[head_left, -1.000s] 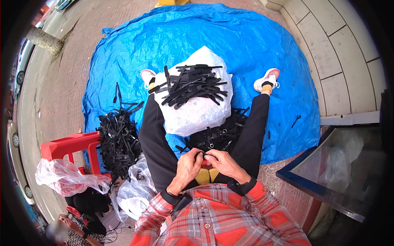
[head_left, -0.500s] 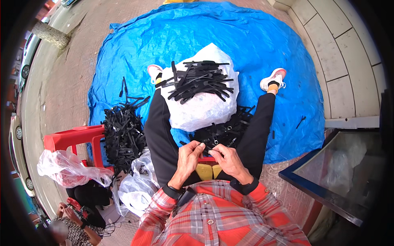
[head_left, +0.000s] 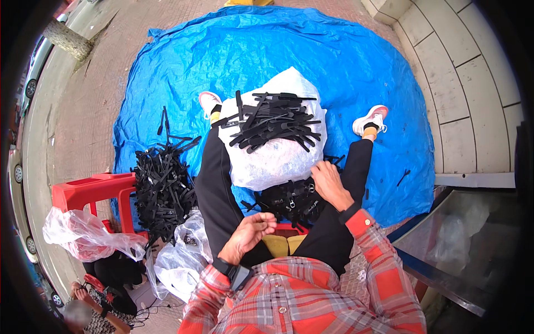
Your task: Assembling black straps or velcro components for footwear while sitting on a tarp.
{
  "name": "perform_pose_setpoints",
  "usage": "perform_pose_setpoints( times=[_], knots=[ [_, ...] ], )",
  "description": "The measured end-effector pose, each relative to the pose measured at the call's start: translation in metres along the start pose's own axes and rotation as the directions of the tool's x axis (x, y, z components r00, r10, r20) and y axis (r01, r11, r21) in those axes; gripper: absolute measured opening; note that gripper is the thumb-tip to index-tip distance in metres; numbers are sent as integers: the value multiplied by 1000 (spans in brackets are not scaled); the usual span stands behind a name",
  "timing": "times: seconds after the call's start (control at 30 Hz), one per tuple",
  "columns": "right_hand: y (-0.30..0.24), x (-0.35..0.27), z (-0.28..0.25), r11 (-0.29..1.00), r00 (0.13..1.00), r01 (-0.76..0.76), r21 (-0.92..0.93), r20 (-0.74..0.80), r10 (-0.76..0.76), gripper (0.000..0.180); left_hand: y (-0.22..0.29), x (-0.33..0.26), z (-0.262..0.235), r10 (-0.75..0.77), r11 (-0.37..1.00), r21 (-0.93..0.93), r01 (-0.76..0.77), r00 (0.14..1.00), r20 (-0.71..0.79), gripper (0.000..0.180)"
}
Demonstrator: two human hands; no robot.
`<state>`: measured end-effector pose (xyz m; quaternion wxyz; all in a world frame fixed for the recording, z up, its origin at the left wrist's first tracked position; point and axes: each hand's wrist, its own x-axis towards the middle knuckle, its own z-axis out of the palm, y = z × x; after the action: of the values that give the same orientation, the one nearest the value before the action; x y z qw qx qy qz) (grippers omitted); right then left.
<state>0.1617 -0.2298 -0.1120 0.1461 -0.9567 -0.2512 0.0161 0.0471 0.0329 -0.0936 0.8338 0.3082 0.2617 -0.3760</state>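
Observation:
My left hand (head_left: 249, 235) is in front of my lap with its fingers curled and the thumb pressed to them. Whatever is in that pinch, if anything, is too small to make out. Farther forward and to the right, my right hand (head_left: 330, 185) is bent closed beside the lower right edge of a stuffed white plastic bag (head_left: 267, 167); what its fingertips hold does not show. A stack of short black straps (head_left: 276, 119) lies on top of the bag. Between my legs is a heap of black straps with metal buckles (head_left: 289, 201), just left of my right hand.
A blue tarp (head_left: 367, 61) spreads beneath my feet. At left are a large pile of black straps (head_left: 164, 186), a red plastic stool (head_left: 94, 186) and clear plastic bags (head_left: 183, 261). Another person (head_left: 105, 312) sits at lower left. A glass-topped case (head_left: 445, 239) stands at right.
My hands, earlier together over a small black piece at my lap, have parted. The right has moved forward and right to the bag's edge; the left has dropped slightly nearer me.

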Motion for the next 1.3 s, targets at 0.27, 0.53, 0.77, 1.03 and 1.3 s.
perform_pose_setpoints(
  times=[0.27,0.53,0.77,1.03,1.3],
  knots=[
    [-57,167,30,978,964,152,146,-242,-114,14,2,-10,12,-29,999,-38,29,999,16,22],
    [-72,166,9,881,879,346,324,-439,-185,7,12,-30,13,15,996,93,-13,1000,-25,18],
    [-87,115,-51,585,833,60,809,-363,417,21,4,-36,27,155,981,118,-154,988,-7,26],
    [-116,-22,-73,260,923,-351,900,284,260,31,14,-61,43,294,955,40,-295,955,37,20],
    [-144,-87,-66,408,923,-288,866,136,361,31,-4,-60,41,327,941,66,-332,942,75,17]
  ],
)
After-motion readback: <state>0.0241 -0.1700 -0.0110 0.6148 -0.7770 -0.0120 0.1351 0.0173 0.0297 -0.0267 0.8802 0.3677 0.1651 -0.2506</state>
